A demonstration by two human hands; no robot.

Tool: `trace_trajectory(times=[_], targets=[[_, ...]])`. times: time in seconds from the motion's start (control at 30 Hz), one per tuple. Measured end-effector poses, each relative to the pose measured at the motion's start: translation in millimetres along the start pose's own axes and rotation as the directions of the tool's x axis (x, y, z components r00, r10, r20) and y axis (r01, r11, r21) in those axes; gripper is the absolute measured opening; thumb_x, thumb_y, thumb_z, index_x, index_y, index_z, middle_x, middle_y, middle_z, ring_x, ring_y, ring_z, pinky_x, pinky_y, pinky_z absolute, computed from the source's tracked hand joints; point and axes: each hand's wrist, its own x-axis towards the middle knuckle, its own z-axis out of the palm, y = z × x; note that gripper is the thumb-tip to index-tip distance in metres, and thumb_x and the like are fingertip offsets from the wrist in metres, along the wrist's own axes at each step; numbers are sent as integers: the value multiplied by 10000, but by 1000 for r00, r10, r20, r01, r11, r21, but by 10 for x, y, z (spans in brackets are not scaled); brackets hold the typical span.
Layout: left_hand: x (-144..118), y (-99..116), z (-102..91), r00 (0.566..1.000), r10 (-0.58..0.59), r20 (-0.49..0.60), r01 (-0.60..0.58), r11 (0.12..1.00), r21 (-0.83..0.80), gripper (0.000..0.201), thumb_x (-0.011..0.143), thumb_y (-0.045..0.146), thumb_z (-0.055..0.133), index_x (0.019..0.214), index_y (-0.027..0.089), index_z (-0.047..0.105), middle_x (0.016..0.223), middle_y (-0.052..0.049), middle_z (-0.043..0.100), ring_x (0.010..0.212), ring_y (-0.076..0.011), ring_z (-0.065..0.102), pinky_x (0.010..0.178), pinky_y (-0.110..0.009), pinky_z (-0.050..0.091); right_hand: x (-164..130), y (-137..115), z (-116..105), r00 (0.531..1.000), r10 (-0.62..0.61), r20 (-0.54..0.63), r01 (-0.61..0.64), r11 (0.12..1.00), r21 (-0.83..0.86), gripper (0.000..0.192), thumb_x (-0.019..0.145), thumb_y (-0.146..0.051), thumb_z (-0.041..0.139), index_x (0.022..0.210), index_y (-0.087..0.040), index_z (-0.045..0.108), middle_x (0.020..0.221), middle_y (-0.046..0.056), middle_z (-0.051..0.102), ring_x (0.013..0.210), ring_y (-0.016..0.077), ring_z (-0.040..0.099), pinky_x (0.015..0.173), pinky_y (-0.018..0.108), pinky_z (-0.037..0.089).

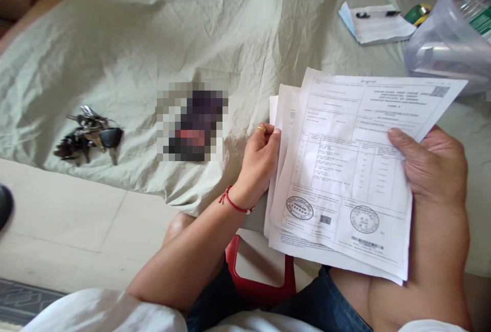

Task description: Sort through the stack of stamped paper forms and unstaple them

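Several printed paper sheets (pixel 337 168) are held upright-tilted over my lap, fanned slightly at their left edges. The top sheet carries a table of text, two round stamps and a barcode. My left hand (pixel 261 155), with a ring and a red bracelet (pixel 233 200), pinches the left edges of the stack. On the other side my right hand (pixel 433 163) grips the right edge, its thumb lying on the front sheet and its fingers hidden behind. To the left a dark, pixel-blurred object (pixel 197 125) lies on the cloth.
A pale wrinkled cloth (pixel 134 45) covers the surface ahead. A bunch of keys (pixel 90 135) rests at left. Back right are a notepad (pixel 379 30) with a black pen, a green-yellow tape measure (pixel 417 15) and a clear plastic tub (pixel 429 61) containing a bottle. A red-framed object (pixel 261 286) is below.
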Motion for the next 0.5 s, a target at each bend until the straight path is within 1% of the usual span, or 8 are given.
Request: trace_trajectory(times=[0.1, 0.23, 0.3, 0.4, 0.5], targets=[[-6, -14, -7, 1000, 28, -14, -28, 999, 18, 256, 1115, 239, 636, 861, 220, 600, 867, 8, 601, 841, -159, 547, 834, -279, 473, 9, 10, -3, 1000, -4, 7, 4, 1000, -15, 489, 672, -436, 1062, 1115, -262, 946, 1216, 41, 918, 1070, 328, 886, 1163, 624, 674], [-18, -13, -1, 1000, 18, -16, -18, 1000, -8, 315, 1124, 395, 686, 870, 228, 602, 875, -3, 619, 849, -173, 575, 813, -289, 493, 17, 27, -12, 1000, 1, -4, -1, 1000, -28, 449, 671, -440, 1060, 1068, -263, 947, 1184, 31, 922, 1044, 314, 886, 1143, 597, 687], [-21, -8, 5, 1000, 6, -3, -6, 1000, -16, 330, 1099, 434, 737, 878, 230, 600, 850, 3, 610, 808, -166, 565, 771, -285, 485, 11, 23, -12, 1000, 4, 0, -4, 1000, -18, 463, 667, -437, 1061, 1083, -268, 946, 1192, 25, 922, 1038, 304, 887, 1127, 577, 696], [-18, -4, 9, 999, -13, 32, 14, 999, -29, 317, 1032, 353, 816, 866, 231, 574, 804, 26, 579, 737, -140, 518, 717, -268, 455, 1, 16, 2, 1000, 10, 8, -10, 1000, -19, 471, 667, -426, 1064, 1094, -267, 945, 1191, 25, 922, 995, 277, 887, 1065, 522, 722], [-7, -10, 3, 998, -22, 54, 26, 996, -82, 328, 996, 295, 823, 835, 228, 546, 799, 35, 572, 723, -124, 510, 711, -253, 453, 19, 42, 29, 999, 37, -11, -36, 999, 12, 488, 622, -410, 1083, 1062, -253, 941, 1129, 36, 927, 891, 248, 872, 925, 464, 749]])
